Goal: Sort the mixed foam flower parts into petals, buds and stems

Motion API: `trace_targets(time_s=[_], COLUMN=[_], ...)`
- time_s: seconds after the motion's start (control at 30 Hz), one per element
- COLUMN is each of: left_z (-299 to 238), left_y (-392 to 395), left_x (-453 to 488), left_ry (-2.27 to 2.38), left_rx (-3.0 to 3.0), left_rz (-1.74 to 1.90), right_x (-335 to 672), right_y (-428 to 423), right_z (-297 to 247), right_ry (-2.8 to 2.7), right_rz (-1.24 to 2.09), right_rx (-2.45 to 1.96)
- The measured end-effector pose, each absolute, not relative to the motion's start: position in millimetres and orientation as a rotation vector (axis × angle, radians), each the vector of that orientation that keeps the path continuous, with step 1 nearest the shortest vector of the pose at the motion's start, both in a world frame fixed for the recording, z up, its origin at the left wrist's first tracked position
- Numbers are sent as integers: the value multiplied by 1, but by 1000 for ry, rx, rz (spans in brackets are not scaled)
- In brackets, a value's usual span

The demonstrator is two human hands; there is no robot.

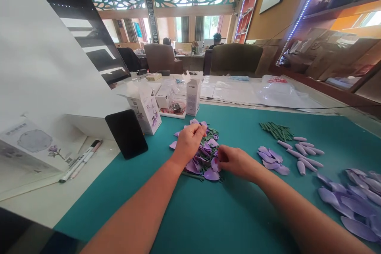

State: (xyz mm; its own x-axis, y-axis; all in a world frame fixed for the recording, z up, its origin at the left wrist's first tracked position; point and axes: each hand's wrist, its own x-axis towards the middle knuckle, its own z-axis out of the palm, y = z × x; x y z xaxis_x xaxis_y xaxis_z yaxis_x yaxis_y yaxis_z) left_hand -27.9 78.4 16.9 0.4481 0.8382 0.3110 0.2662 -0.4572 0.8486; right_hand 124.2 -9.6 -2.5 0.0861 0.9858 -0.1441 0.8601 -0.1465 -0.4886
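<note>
A mixed pile of purple plastic petals [212,174] and small green plastic parts [212,131] lies on the green mat [190,214]. Over the pile's upper part is my left hand [190,139], its fingers pinched together; whatever is between them is hidden. My right hand [236,162] is at the pile's right edge with curled fingers close to a purple petal. Its fingertips are partly hidden, so I cannot make out what they hold. To its right lies a small group of lighter purple petals [270,158].
Further right lie green sticks [276,131], lilac tapered pieces [300,152] and large purple petals [351,202]. At left are a black phone-like slab [126,134], an open flower-print box [147,109] and markers [79,162]. A tall narrow box [193,95] stands behind the pile.
</note>
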Motion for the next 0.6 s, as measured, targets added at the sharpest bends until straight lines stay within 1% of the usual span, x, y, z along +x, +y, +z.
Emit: trace_targets(time_s=[0.27,0.4,0.5,0.6], left_z=[14,16,17,17], left_y=[80,80,78,78], left_x=[-27,-29,-30,-29], left_ry=[882,849,861,886], left_rx=[2039,2106,2220,2283], left_rz=[911,811,715,708], right_x=[115,115,116,114], right_y=[-8,-8,-11,-14], right_z=[-17,-17,-11,-7], right_ry=[-1742,-1716,-1782,-1918], right_rz=[535,550,572,535], right_rx=[-2092,-2044,-2004,-1947])
